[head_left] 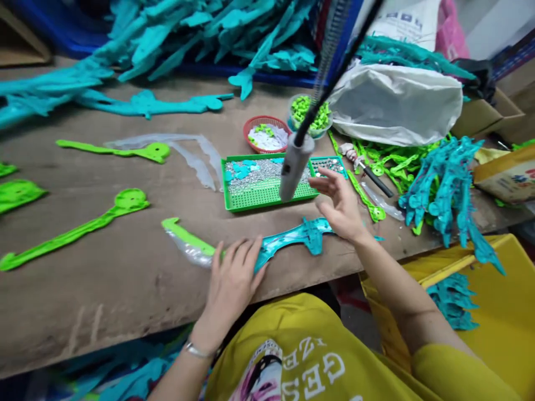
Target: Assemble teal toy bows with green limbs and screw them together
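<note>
A long teal plastic part [288, 238], open side up, lies along the table's near edge. At its left end a lime-green curved plastic piece [188, 236] and a clear plastic piece [190, 252] stick out. My left hand [234, 270] grips this join, fingers over the top and thumb along the near side. My right hand [340, 206] hovers above the part's right end, fingers apart and holding nothing. Just left of it hangs a white-tipped electric screwdriver [295, 167], apart from the fingers. Behind stands a green tray [271, 203] of small screws and teal pieces.
Green arms [83, 234] and a clear piece [184, 146] lie to the left. A red basket [266, 125] and a tub of green bits [310, 114] stand behind the tray. Teal parts [447, 184] overhang the right edge above a yellow bin [501, 295]. More teal parts [200, 39] fill the back.
</note>
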